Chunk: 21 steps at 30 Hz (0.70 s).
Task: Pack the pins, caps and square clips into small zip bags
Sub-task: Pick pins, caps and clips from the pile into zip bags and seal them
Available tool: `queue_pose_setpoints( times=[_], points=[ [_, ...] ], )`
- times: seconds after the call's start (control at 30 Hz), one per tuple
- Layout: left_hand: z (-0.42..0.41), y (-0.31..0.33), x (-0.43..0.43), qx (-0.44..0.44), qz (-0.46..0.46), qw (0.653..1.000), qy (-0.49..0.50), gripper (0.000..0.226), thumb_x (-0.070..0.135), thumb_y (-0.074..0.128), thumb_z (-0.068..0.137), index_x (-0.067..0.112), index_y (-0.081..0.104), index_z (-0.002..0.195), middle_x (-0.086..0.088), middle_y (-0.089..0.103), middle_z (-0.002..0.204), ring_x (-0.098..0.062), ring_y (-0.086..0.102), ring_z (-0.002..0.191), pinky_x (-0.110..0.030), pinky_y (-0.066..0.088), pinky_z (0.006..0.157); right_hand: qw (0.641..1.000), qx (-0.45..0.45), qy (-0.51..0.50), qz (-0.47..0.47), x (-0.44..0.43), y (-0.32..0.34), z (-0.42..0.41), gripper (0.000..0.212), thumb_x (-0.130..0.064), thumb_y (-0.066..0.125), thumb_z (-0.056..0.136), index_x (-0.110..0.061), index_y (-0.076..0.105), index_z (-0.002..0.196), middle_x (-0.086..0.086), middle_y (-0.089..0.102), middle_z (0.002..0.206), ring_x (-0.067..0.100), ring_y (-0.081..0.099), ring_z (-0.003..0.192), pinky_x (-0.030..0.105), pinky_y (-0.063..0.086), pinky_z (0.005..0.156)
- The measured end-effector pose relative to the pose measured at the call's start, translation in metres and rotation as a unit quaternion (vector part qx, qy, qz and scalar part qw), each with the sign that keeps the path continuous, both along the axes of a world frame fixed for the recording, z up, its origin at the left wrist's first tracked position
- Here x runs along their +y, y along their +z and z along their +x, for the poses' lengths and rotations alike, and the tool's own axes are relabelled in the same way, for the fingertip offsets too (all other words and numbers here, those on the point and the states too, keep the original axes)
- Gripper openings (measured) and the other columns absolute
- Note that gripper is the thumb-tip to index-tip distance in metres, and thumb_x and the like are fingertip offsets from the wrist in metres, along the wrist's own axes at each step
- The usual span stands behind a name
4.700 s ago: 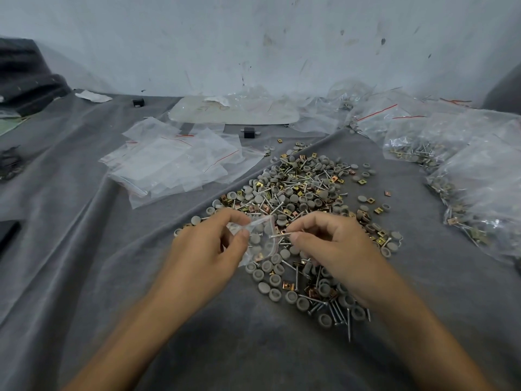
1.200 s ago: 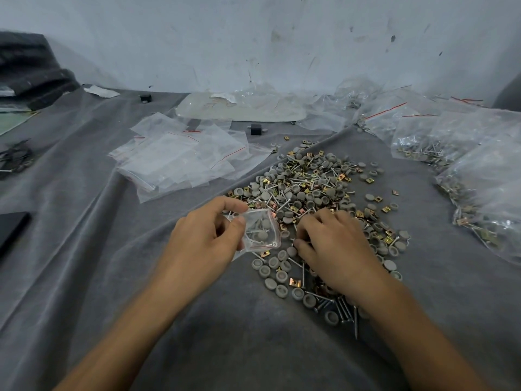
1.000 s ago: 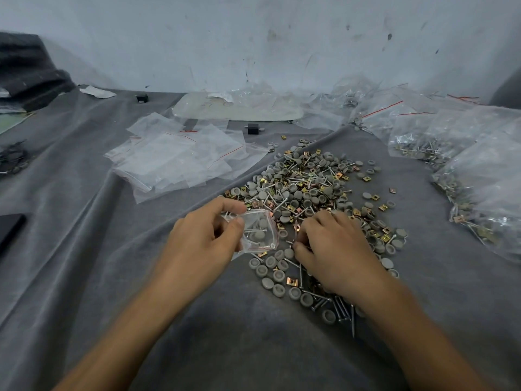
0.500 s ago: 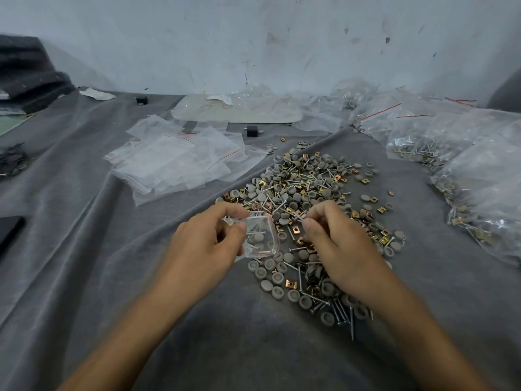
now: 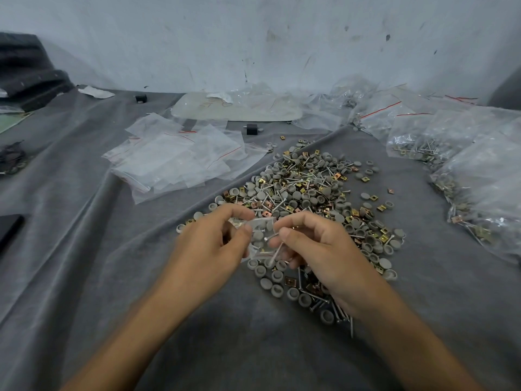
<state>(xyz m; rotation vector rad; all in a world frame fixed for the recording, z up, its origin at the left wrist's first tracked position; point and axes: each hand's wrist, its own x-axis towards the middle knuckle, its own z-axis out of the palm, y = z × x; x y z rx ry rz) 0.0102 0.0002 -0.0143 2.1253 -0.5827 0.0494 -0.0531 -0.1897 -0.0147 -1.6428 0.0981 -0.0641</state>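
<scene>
Clear bag (image 5: 260,230), left hand (image 5: 208,249); pin (image 5: 272,236), right (image 5: 324,249)

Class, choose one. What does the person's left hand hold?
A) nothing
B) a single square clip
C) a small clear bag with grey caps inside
C: the left hand pinches a small clear bag, grey caps show through it, and the right hand pinches a pin.

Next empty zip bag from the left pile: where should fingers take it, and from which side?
Take the empty zip bag jutting out at the pile's near edge: pinch its near corner, coming from the person's side. That corner lies flat on the grey cloth, clear of the rest, so it should lift alone.
</scene>
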Motion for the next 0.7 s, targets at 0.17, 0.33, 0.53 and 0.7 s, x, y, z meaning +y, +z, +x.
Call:
queue_pose_setpoints(
  times=[0.17, 0.33, 0.53, 0.7],
  points=[
    [-0.001, 0.001, 0.0, 0.002, 0.0, 1.0, -0.003, 0.01, 0.036, 0.059, 0.099, 0.041, 0.062, 0.106, 0.013, 0.071, 0.069, -0.004, 0.061, 0.058, -0.031, 0.05, 0.059, 0.999, -0.004, -0.003, 0.053, 0.003, -0.001, 0.001, 0.013, -0.011, 0.06, 0.1, -0.018, 0.071, 0.105, 0.006, 0.078, 0.097, 0.018, 0.072, 0.083, 0.031, 0.061, 0.073],
    [0.0, 0.0, -0.001, 0.004, 0.001, 1.0, -0.005, 0.01, 0.035, 0.059, 0.1, 0.041, 0.062, 0.106, 0.014, 0.071, 0.069, -0.003, 0.06, 0.057, -0.029, 0.048, 0.057, 1.0, -0.009, -0.002, 0.013, -0.002, 0.0, 0.0, 0.018, -0.013, 0.063, 0.098, -0.025, 0.076, 0.104, 0.007, 0.076, 0.091, 0.017, 0.068, 0.075, 0.032, 0.059, 0.067],
    [0.001, 0.0, 0.0, -0.001, -0.003, 1.0, -0.001, 0.011, 0.033, 0.059, 0.099, 0.041, 0.063, 0.105, 0.016, 0.07, 0.068, -0.001, 0.058, 0.054, -0.017, 0.04, 0.053, 0.999, -0.035, 0.024, -0.031, -0.005, 0.004, -0.002, 0.026, -0.012, 0.062, 0.099, -0.027, 0.068, 0.12, -0.002, 0.077, 0.099, 0.017, 0.071, 0.079, 0.023, 0.053, 0.056],
    [0.006, 0.003, 0.004, -0.022, -0.006, 0.999, 0.033, 0.013, 0.028, 0.059, 0.1, 0.04, 0.063, 0.105, 0.019, 0.071, 0.067, 0.001, 0.058, 0.054, -0.019, 0.037, 0.054, 0.988, -0.091, -0.034, -0.124, -0.01, 0.005, -0.002, 0.016, -0.013, 0.067, 0.094, -0.028, 0.071, 0.092, -0.01, 0.071, 0.081, 0.004, 0.066, 0.07, 0.017, 0.05, 0.057]
  ],
)
